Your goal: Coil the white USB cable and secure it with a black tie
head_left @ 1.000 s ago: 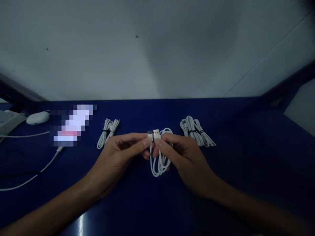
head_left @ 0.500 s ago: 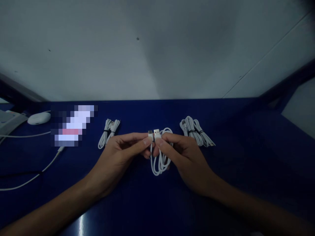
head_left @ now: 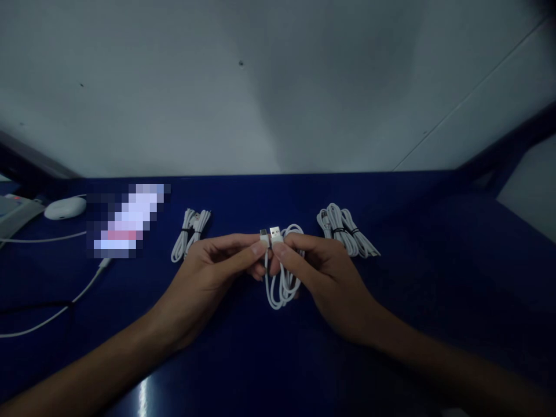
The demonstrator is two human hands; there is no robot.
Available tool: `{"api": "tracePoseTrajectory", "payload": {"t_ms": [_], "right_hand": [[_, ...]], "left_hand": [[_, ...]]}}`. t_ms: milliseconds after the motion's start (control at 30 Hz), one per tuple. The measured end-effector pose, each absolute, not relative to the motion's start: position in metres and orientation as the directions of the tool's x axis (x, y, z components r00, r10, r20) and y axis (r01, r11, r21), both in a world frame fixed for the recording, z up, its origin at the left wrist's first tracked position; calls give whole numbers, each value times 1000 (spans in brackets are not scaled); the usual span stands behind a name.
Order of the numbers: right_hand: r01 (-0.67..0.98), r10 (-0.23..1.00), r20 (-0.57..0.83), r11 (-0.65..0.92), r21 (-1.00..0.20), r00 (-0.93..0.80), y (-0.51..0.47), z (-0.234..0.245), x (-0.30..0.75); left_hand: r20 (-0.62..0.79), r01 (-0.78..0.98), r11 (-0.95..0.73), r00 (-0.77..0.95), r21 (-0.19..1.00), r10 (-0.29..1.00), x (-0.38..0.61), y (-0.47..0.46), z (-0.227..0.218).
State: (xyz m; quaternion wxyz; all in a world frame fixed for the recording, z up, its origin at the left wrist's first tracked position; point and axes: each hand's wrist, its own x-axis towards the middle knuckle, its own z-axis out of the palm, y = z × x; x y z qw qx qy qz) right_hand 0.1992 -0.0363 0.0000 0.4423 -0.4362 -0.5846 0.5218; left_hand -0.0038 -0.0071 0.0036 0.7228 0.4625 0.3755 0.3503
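Observation:
A white USB cable (head_left: 278, 289), loosely coiled, hangs between my two hands above the blue table. My left hand (head_left: 217, 272) pinches its smaller plug (head_left: 264, 236) between thumb and fingers. Right beside it, my right hand (head_left: 324, 269) pinches the larger USB-A plug (head_left: 275, 234), with the coil against its fingers. Both metal ends point away from me, side by side. Behind my left hand lies a tied white cable bundle (head_left: 186, 237). Past my right hand lie several more white cables (head_left: 343, 231) bound with black ties.
On the left, a blurred-out lit screen (head_left: 130, 220) has a white cord (head_left: 87, 289) plugged into its near end. A white rounded case (head_left: 65, 208) sits farther left, near a pale box (head_left: 17, 211). A grey panel (head_left: 278, 87) rises behind the blue table (head_left: 260, 370).
Both hands keep the same grip on the cable plugs. The view has shifted very slightly, and little else differs.

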Motion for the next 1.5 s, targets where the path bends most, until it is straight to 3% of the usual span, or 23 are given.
{"api": "tracePoseTrajectory", "payload": {"t_ms": [433,600,800,1500], "right_hand": [[97,979,19,39,-995,-201,-37,-1,199],[88,976,64,83,-993,-206,-36,2,198],[117,978,-8,16,-993,-206,-39,2,199],[111,977,63,87,-990,-203,-37,3,199]], "left_hand": [[-230,-159,340,476,927,849,-3,-7,5],[-249,-152,353,463,923,850,-3,-8,6],[-235,-162,341,459,926,857,0,-5,4],[-239,-169,354,472,920,849,-2,-6,5]]}}
